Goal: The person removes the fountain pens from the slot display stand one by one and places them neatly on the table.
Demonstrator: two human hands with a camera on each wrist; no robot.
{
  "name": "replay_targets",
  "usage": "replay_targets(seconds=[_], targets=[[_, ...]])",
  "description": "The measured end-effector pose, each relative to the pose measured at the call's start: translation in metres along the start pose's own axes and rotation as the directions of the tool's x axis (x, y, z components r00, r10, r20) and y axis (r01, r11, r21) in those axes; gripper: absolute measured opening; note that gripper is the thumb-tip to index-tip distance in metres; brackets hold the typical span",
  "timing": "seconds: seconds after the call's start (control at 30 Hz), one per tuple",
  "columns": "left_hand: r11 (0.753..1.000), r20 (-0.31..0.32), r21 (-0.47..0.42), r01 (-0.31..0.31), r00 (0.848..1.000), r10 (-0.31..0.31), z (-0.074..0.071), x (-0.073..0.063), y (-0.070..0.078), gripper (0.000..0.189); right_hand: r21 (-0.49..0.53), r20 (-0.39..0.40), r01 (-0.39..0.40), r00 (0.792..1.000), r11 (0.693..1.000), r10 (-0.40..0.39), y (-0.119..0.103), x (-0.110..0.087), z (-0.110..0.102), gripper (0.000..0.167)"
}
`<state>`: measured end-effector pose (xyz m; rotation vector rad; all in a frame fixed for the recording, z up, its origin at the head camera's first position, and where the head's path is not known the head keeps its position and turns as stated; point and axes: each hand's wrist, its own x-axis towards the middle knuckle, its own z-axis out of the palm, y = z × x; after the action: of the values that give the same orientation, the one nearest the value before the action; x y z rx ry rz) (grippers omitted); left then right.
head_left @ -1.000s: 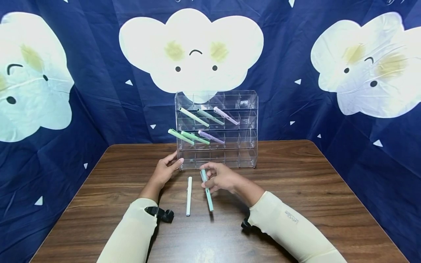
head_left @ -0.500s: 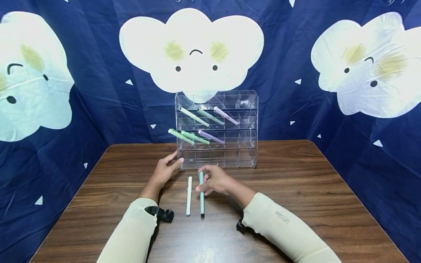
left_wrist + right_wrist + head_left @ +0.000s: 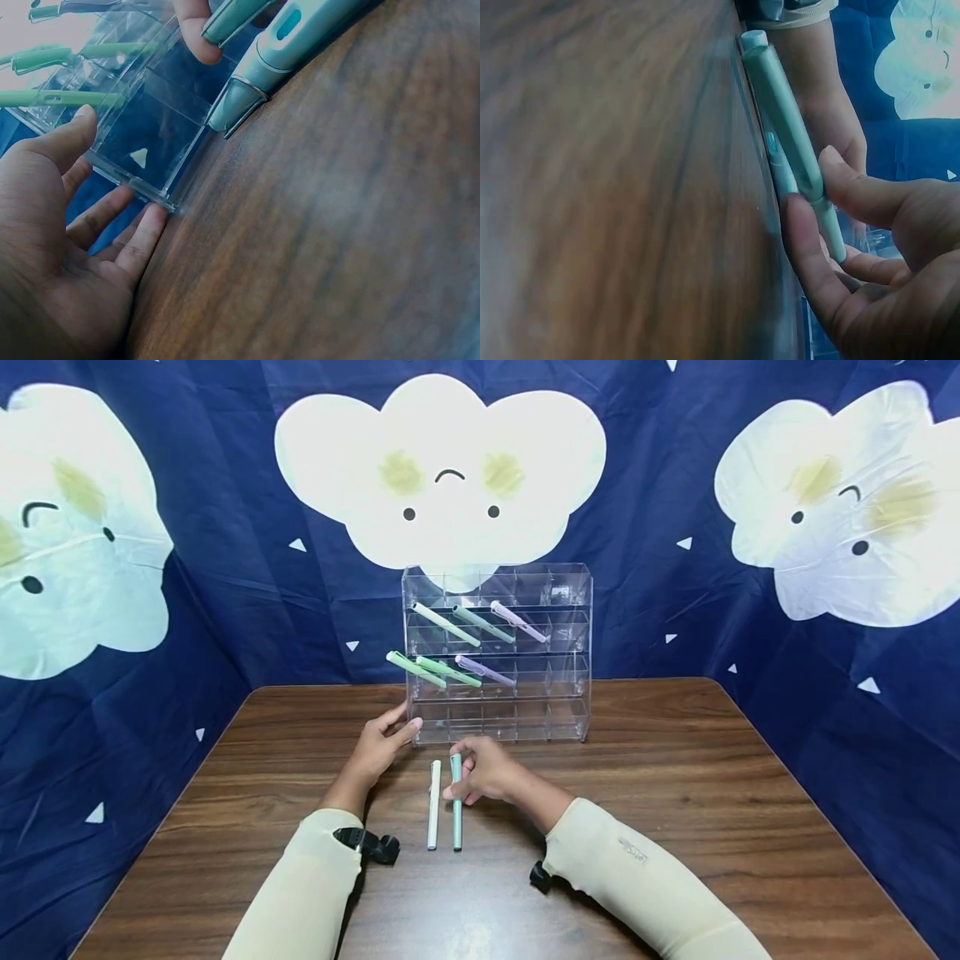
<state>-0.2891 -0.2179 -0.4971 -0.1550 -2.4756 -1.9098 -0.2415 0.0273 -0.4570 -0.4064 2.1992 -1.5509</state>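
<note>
My right hand (image 3: 491,772) pinches a teal capped pen (image 3: 457,822) between thumb and fingers, low over the table. Just left of it, nearly parallel, a white pen (image 3: 434,810) lies on the wood. In the right wrist view the teal pen (image 3: 787,120) overlaps the paler one (image 3: 754,37). My left hand (image 3: 377,750) holds the lower left corner of a clear acrylic rack (image 3: 570,727), thumb in front and fingers around the side. The left wrist view shows those fingers (image 3: 142,244) at the rack's bottom edge.
Tilted pens stand in the rack's middle tiers: white, grey-green and lilac pens (image 3: 517,621) above, two green pens (image 3: 416,669) and a purple pen (image 3: 486,671) below. Behind the wooden table (image 3: 675,802) hangs a blue cloth (image 3: 645,485) with clouds.
My right hand has brought the teal pen leftward and turned it from slanted to nearly parallel with the white pen. The left hand stays at the rack.
</note>
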Motion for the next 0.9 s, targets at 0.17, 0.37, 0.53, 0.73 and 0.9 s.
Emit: replay_targets(seconds=[0.17,0.37,0.53,0.73,0.9], targets=[[1.0,-0.002,-0.009,-0.004,1.0,0.004,0.0002,0.0011,-0.0001,0.066,-0.044,-0.022,0.005,1.0,0.999,-0.006,0.0022,0.0036,0.0037,0.071],[1.0,-0.002,0.003,-0.016,1.0,0.016,-0.0002,-0.0004,0.002,0.067,-0.111,-0.015,0.015,1.0,0.994,-0.017,0.0014,0.0047,0.0074,0.068],[1.0,0.001,-0.005,-0.001,1.0,0.001,-0.0009,-0.0011,0.0014,0.065,-0.162,0.002,0.016,1.0,0.987,-0.016,0.0029,0.0062,0.0072,0.067],[1.0,-0.002,0.01,-0.007,1.0,0.007,-0.0005,-0.0019,0.0029,0.065,-0.182,0.008,0.013,1.0,0.983,-0.011,0.0058,0.0089,0.0064,0.067],[1.0,0.004,0.004,-0.01,1.0,0.01,0.0006,-0.0006,0.0014,0.066,-0.179,-0.006,0.002,1.0,0.984,-0.003,0.0063,0.0094,0.0061,0.068]])
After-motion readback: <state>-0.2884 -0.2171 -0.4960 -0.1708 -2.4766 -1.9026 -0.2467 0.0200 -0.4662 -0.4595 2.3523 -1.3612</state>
